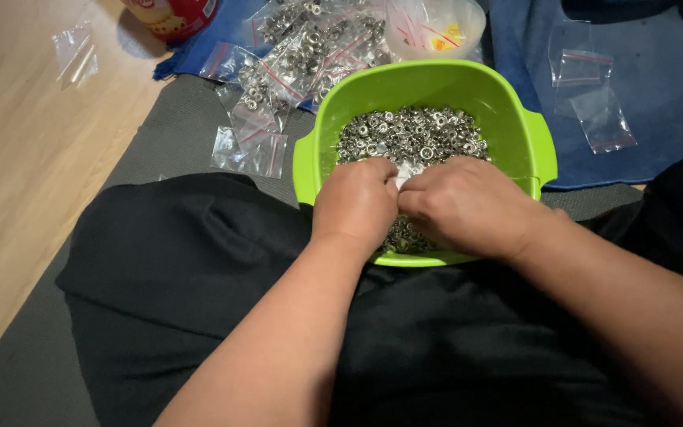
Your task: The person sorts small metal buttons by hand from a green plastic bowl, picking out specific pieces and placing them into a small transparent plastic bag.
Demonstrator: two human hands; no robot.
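Nearest, both bare hands dip into the square lime-green plastic basin (515, 119) resting against the person's black-clad lap, close enough to work without reaching. The left hand (355, 202) and right hand (468, 204) meet knuckles up, fingers curled around a small clear bag (406, 172) held between them over the heap of small silver metal eyelets (413, 134). Beyond the basin's far-left corner, filled clear zip bags (302, 47) pile on the blue cloth (658, 87); empty bags (594, 103) lie far right.

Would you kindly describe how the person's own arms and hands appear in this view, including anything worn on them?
Both forearms are bare, with no sleeves in view. The left hand and right hand wear no gloves, and no rings, watch or bracelet show. Fingertips are hidden, so nails cannot be judged.
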